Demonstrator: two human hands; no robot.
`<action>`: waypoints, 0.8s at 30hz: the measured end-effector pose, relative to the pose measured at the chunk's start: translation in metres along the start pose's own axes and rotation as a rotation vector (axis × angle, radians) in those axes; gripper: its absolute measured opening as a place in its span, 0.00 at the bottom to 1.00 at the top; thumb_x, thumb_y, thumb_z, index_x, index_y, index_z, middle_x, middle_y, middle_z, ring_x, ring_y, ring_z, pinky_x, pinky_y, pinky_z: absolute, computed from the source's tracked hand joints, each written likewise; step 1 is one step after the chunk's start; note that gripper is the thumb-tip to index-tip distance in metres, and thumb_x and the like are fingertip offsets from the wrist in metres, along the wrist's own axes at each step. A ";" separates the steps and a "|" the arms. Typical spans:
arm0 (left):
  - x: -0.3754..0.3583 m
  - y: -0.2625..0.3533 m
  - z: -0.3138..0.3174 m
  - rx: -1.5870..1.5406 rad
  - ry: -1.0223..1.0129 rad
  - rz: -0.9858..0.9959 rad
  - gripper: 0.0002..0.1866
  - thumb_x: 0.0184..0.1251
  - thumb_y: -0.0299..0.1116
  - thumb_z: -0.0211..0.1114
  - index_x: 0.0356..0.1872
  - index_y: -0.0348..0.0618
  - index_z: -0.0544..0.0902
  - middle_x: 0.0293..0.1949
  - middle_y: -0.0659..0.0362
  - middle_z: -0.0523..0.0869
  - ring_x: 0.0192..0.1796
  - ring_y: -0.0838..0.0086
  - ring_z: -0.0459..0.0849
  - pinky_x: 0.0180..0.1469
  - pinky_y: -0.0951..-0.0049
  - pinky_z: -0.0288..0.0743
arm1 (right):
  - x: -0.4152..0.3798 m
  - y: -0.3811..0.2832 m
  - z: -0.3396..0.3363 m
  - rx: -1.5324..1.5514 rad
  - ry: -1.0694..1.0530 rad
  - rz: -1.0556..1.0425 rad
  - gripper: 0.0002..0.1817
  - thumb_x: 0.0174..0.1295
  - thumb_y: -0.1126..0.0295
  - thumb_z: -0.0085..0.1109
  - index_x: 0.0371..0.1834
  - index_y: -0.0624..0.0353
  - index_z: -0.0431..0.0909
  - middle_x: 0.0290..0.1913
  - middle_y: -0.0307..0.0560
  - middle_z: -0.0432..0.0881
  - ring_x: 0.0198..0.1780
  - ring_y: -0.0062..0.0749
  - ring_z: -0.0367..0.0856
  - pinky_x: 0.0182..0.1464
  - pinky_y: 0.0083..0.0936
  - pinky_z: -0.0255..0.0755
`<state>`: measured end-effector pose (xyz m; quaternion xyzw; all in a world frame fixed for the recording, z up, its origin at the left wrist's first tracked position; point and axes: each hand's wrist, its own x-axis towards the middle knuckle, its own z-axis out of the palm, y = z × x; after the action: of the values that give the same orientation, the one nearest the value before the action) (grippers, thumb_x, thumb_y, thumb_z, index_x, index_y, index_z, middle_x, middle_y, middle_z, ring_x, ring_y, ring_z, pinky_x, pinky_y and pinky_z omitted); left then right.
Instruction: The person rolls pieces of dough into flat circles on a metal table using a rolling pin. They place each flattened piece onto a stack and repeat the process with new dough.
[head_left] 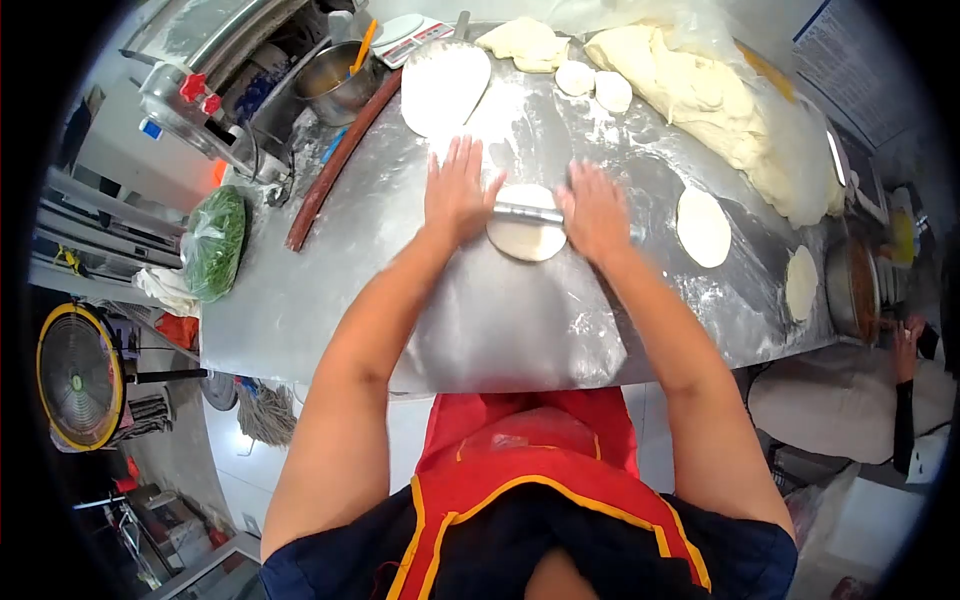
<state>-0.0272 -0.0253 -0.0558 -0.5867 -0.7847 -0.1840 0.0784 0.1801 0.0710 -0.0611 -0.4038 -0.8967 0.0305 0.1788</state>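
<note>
A metal rolling pin (528, 212) lies crosswise on a flat round of dough (527, 240) at the middle of the steel table. My left hand (460, 195) rests on the pin's left end, fingers stretched forward and spread. On its right end lies my right hand (597, 212), flat, with the fingers extended and slightly blurred. Neither hand wraps its fingers around the pin. To the right are two more flattened rounds, one dough oval (704, 228) and one smaller dough piece (800, 284). Beyond my left hand sits a white flour-covered scoop or paddle (445, 90).
Two dough balls (594, 86) sit near a large dough mass (700, 110) under plastic. A long brown rod (343, 160), a metal bowl (340, 85), a scale (408, 38) and bagged greens (214, 243) line the left. Another person's hand (908, 340) is by a pot (853, 288) at right.
</note>
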 end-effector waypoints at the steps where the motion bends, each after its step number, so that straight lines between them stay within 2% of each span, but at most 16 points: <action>1: -0.021 0.001 -0.004 -0.036 -0.041 0.007 0.34 0.76 0.50 0.49 0.73 0.33 0.62 0.74 0.43 0.63 0.79 0.53 0.56 0.78 0.47 0.46 | -0.021 -0.005 -0.009 0.036 -0.020 -0.045 0.31 0.72 0.54 0.49 0.71 0.63 0.64 0.73 0.56 0.66 0.75 0.47 0.60 0.75 0.50 0.50; 2: -0.044 0.004 -0.015 -0.095 -0.038 0.043 0.34 0.75 0.46 0.54 0.72 0.29 0.62 0.73 0.39 0.64 0.78 0.50 0.56 0.78 0.49 0.48 | -0.042 -0.010 -0.017 0.072 -0.038 -0.093 0.31 0.71 0.55 0.51 0.71 0.65 0.64 0.72 0.59 0.66 0.75 0.48 0.61 0.75 0.50 0.50; 3: -0.062 0.012 -0.031 -0.108 -0.119 0.013 0.34 0.73 0.43 0.57 0.71 0.28 0.62 0.73 0.36 0.63 0.78 0.47 0.57 0.78 0.50 0.49 | -0.064 -0.015 -0.023 0.068 -0.028 -0.128 0.31 0.70 0.56 0.52 0.70 0.66 0.64 0.72 0.60 0.66 0.75 0.49 0.61 0.75 0.50 0.50; 6: -0.122 0.022 -0.058 -0.216 -0.146 0.035 0.36 0.70 0.40 0.62 0.71 0.27 0.61 0.73 0.35 0.62 0.77 0.44 0.57 0.78 0.51 0.49 | -0.116 -0.024 -0.037 0.088 -0.029 -0.206 0.32 0.68 0.60 0.55 0.71 0.67 0.62 0.71 0.63 0.66 0.75 0.52 0.60 0.76 0.51 0.50; 8: -0.143 0.026 -0.062 -0.161 -0.051 0.065 0.31 0.69 0.40 0.62 0.66 0.28 0.67 0.67 0.36 0.69 0.72 0.44 0.65 0.75 0.51 0.55 | -0.136 -0.027 -0.042 0.124 -0.070 -0.215 0.33 0.67 0.65 0.56 0.72 0.66 0.59 0.71 0.63 0.65 0.75 0.54 0.60 0.76 0.52 0.48; 9: -0.151 0.029 -0.063 -0.136 -0.004 0.081 0.29 0.69 0.41 0.62 0.63 0.29 0.70 0.64 0.37 0.73 0.70 0.44 0.69 0.74 0.51 0.58 | -0.140 -0.027 -0.042 0.107 -0.029 -0.233 0.30 0.66 0.68 0.56 0.70 0.66 0.61 0.71 0.63 0.66 0.74 0.54 0.61 0.76 0.51 0.49; 12: -0.121 0.028 -0.068 -0.157 -0.275 -0.018 0.24 0.70 0.41 0.61 0.56 0.30 0.77 0.54 0.41 0.82 0.60 0.49 0.78 0.68 0.54 0.65 | -0.124 -0.013 -0.019 0.022 -0.018 -0.238 0.26 0.64 0.72 0.57 0.65 0.66 0.66 0.67 0.62 0.70 0.71 0.54 0.66 0.75 0.50 0.52; 13: -0.110 0.031 -0.068 -0.145 -0.248 0.001 0.21 0.70 0.41 0.61 0.52 0.31 0.79 0.50 0.43 0.84 0.57 0.50 0.80 0.66 0.55 0.67 | -0.115 -0.015 -0.022 0.074 0.035 -0.261 0.20 0.60 0.76 0.58 0.57 0.65 0.69 0.58 0.61 0.76 0.64 0.55 0.71 0.73 0.49 0.56; 14: -0.097 0.034 -0.066 -0.134 -0.222 0.020 0.18 0.70 0.41 0.62 0.48 0.33 0.81 0.46 0.46 0.86 0.53 0.52 0.82 0.64 0.56 0.69 | -0.109 -0.015 -0.025 0.112 -0.018 -0.264 0.19 0.60 0.77 0.55 0.56 0.65 0.70 0.57 0.61 0.77 0.63 0.55 0.72 0.72 0.50 0.57; 16: -0.071 0.035 -0.041 -0.312 -0.130 -0.040 0.18 0.68 0.44 0.62 0.42 0.35 0.80 0.45 0.44 0.85 0.50 0.47 0.81 0.59 0.54 0.72 | -0.102 -0.012 -0.030 0.186 -0.125 -0.264 0.18 0.59 0.78 0.49 0.54 0.66 0.71 0.53 0.61 0.78 0.61 0.56 0.73 0.70 0.53 0.59; 17: -0.062 0.035 -0.021 -0.304 -0.065 -0.042 0.19 0.66 0.45 0.64 0.44 0.36 0.81 0.46 0.45 0.85 0.50 0.48 0.82 0.58 0.55 0.73 | -0.104 -0.007 -0.028 0.209 -0.092 -0.285 0.17 0.57 0.79 0.53 0.51 0.63 0.71 0.49 0.59 0.77 0.58 0.56 0.74 0.67 0.52 0.61; 19: -0.044 0.036 0.012 -0.293 0.070 -0.038 0.22 0.63 0.45 0.68 0.48 0.36 0.82 0.48 0.45 0.85 0.51 0.50 0.83 0.56 0.57 0.75 | -0.114 0.001 -0.044 0.233 -0.145 -0.304 0.18 0.56 0.79 0.56 0.52 0.62 0.70 0.50 0.58 0.77 0.58 0.55 0.74 0.69 0.51 0.60; 22: -0.029 0.051 -0.019 -0.267 -0.350 -0.188 0.27 0.58 0.43 0.73 0.54 0.37 0.81 0.51 0.46 0.85 0.51 0.52 0.84 0.54 0.59 0.77 | -0.142 0.027 -0.071 0.238 -0.263 -0.325 0.21 0.55 0.79 0.61 0.53 0.61 0.71 0.52 0.57 0.77 0.60 0.53 0.73 0.71 0.50 0.57; 24: -0.026 0.046 -0.015 -0.332 -0.378 -0.232 0.25 0.57 0.39 0.74 0.52 0.36 0.81 0.50 0.46 0.86 0.50 0.53 0.85 0.53 0.60 0.78 | -0.160 0.042 -0.083 0.219 -0.284 -0.338 0.21 0.56 0.77 0.62 0.55 0.62 0.71 0.55 0.57 0.76 0.62 0.53 0.72 0.73 0.50 0.56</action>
<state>0.0228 -0.0430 -0.0420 -0.5216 -0.8066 -0.2051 -0.1881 0.3361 -0.0260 -0.0397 -0.2180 -0.9590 0.1536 0.0962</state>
